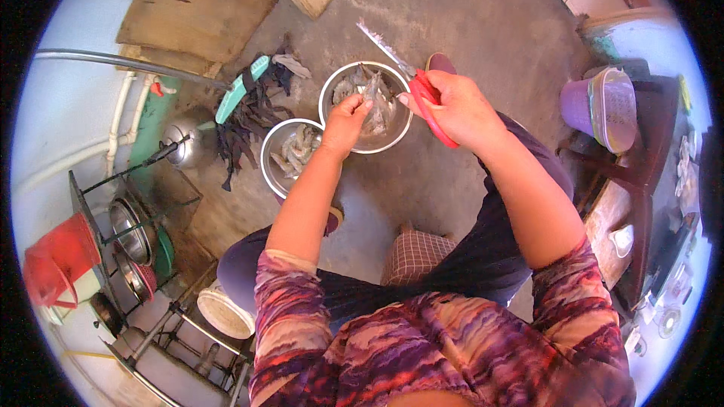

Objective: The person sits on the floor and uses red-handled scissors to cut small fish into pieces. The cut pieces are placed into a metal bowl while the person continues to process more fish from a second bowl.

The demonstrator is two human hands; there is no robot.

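Note:
My left hand [346, 124] pinches a raw grey shrimp [374, 86] between thumb and fingertips, over the larger metal bowl [404, 134]. More shrimp lie in that bowl beneath it. Red-handled scissors [421, 96] are in my right hand [466, 110], just right of the bowl's rim. Their blades point up and left, look nearly together, and carry small pale bits. A second metal bowl [266, 167] stands against the first at lower left and holds several greyish shrimp [298, 147]. My left forearm hides part of its rim.
On the floor at left lie a teal-headed mop [243, 87] with dark strips and a round metal pot [180, 144]. A metal rack [141, 226] holds basins beside a red bucket [59, 260]. Plastic baskets [602, 107] stand at right. Wooden boards [192, 5] lean behind.

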